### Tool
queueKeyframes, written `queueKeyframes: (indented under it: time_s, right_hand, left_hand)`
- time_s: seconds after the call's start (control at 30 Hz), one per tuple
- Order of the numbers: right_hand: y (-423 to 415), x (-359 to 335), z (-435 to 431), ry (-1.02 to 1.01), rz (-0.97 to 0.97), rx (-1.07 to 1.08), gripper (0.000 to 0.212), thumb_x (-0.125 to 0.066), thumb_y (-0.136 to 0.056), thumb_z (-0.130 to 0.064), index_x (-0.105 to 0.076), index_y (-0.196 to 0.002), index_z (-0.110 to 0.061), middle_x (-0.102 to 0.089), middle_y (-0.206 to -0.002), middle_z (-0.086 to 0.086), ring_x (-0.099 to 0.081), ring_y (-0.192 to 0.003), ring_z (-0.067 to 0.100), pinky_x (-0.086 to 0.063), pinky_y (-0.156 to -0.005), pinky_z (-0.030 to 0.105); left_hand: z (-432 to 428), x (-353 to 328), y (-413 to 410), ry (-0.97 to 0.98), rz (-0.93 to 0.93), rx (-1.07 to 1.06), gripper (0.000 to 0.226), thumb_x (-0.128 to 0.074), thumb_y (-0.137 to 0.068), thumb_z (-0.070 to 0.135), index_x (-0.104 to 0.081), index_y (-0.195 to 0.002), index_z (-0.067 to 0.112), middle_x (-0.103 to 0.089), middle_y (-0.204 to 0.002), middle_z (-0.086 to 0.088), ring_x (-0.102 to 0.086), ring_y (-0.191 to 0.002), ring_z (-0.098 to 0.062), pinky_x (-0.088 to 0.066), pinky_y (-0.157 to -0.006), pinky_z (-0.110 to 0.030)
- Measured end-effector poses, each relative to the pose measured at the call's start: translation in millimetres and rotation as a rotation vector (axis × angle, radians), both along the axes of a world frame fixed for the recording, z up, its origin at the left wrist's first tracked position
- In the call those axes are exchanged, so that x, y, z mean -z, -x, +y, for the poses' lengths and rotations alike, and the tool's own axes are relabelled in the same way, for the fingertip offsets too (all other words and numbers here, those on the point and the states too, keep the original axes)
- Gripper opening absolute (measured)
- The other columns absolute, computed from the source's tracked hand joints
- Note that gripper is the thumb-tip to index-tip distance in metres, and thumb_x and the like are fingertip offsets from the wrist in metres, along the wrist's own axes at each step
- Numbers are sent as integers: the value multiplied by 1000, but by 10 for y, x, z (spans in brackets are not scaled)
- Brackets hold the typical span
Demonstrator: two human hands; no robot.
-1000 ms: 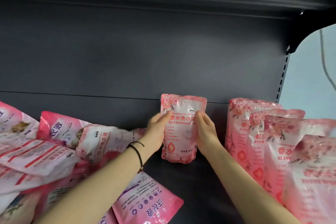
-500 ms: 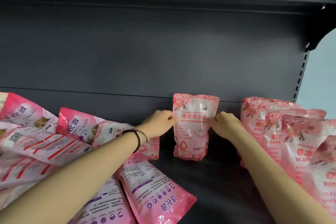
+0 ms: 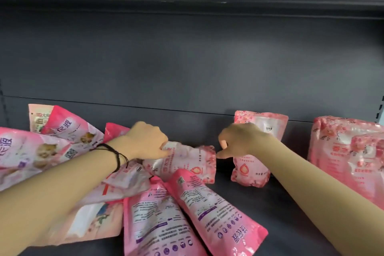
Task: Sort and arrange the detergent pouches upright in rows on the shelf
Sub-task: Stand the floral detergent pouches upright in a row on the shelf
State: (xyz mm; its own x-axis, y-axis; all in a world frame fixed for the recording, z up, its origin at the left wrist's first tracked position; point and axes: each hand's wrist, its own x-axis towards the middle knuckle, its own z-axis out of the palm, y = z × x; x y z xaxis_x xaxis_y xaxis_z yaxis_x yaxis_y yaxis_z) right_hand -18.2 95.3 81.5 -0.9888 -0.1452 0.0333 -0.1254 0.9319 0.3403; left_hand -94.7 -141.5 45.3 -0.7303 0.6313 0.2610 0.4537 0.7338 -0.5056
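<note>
A pale pink flowered pouch point(image 3: 256, 164) stands upright against the shelf's back wall, free of both hands. My left hand point(image 3: 145, 141), with a black cord on the wrist, grips the top of a second flowered pouch point(image 3: 187, 162) that lies on its side on the pile. My right hand point(image 3: 239, 141) hovers just right of that lying pouch, fingers curled and pointing at its edge, holding nothing. Upright flowered pouches point(image 3: 349, 151) stand in a row at the right.
A jumble of brighter pink pouches point(image 3: 68, 131) lies flat across the left. Two more lie face down at the front centre point(image 3: 187, 214). The dark shelf floor point(image 3: 291, 214) shows between the standing pouch and the right row. The upper shelf hangs overhead.
Both hands let go of the standing pouch and moved left. My left hand has taken hold of a lying flowered pouch. The view has shifted left.
</note>
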Motion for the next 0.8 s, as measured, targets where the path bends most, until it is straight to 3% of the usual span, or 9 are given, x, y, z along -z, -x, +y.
queueKeyframes:
  time_s: [0.27,0.4,0.5,0.6,0.7,0.8]
  right_hand:
    - [481,139,-821,-4,48,-89,38,-53,-91,-49,-65,-113,-21,-66,-106,0,-63,-98,24,-43,-69,28]
    - [724,219,-1061,9,50,-107,39,-52,-92,-48,-64,-113,-18,-66,-109,2,-63,-100,24,-47,-73,31]
    - [865,248,-1128,74,43,-105,36,-52,-92,-46,-63,-115,-20,-65,-110,1,-62,-101,24,-48,-75,33]
    - [1005,289,-1112,227,19,-95,29,-53,-90,-45,-64,-108,-25,-66,-108,-4,-62,-98,21,-52,-80,35]
    - [1136,339,-1019,527,19,-78,21,-56,-89,-43,-65,-100,-28,-68,-104,-6,-62,-96,17,-53,-85,36]
    - [1248,402,-910,746,72,-86,18,-58,-90,-36,-67,-99,-23,-70,-99,-6,-61,-91,13,-49,-81,25]
  left_hand:
    - [-689,116,418,-97,-50,-65,50,-37,-88,60,-57,-72,17,-53,-65,3,-57,-70,-23,-32,-56,-27]
    - [-726,232,699,-296,-332,-102,59,-39,-87,65,-40,-53,17,-42,-51,5,-40,-50,-13,-25,-49,-27]
    - [-580,365,817,-510,-543,-82,55,-50,-89,53,-39,-48,18,-38,-44,5,-34,-45,-13,-23,-46,-27]
    - [-447,451,893,-740,-644,-127,41,-64,-83,40,-48,-52,19,-44,-47,5,-40,-48,-11,-29,-47,-24]
    - [-412,503,899,-948,-750,-124,30,-71,-83,28,-53,-62,17,-49,-58,3,-43,-53,-9,-32,-47,-21]
    - [-392,505,871,-1079,-812,-30,27,-65,-89,19,-47,-70,17,-45,-64,0,-39,-54,-11,-31,-46,-21]
